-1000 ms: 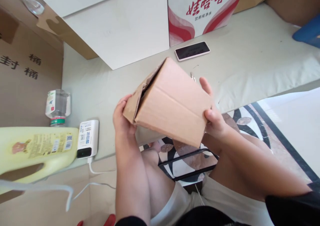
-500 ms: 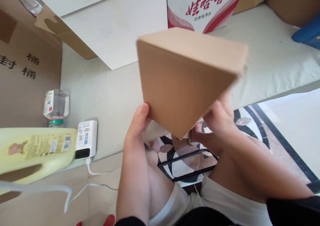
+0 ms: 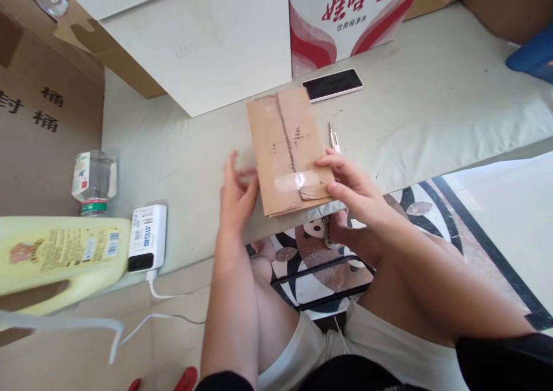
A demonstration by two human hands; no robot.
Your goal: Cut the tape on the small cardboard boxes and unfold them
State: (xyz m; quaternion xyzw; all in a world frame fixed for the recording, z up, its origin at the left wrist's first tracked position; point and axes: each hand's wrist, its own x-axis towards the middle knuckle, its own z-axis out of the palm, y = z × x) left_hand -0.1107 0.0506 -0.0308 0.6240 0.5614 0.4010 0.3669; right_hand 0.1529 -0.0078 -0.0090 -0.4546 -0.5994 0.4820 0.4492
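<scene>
A small brown cardboard box [image 3: 280, 132] appears to lie on the cloth-covered table near its front edge, its taped middle seam facing up. My right hand [image 3: 352, 183] holds the box by its near right side, thumb and fingers on the edge. At the box's left side is my left hand [image 3: 237, 198], slightly blurred, its fingers apart; whether a fingertip touches the cardboard I cannot tell. Just beyond my right fingertips lies a utility knife [image 3: 333, 137]. Behind the box rests a phone [image 3: 332, 84] with a dark screen.
White boxes, one with red lettering [image 3: 349, 22], stand along the back. To the left are an upturned clear bottle [image 3: 97, 178], a white power bank [image 3: 147, 238] with a cable, and a yellow jug [image 3: 64, 258]. A large carton [image 3: 47, 160] borders the left side.
The box has come down from in front of me toward the table and turned, so its taped seam now shows. My left hand has loosened from it. Phone and knife have come into view.
</scene>
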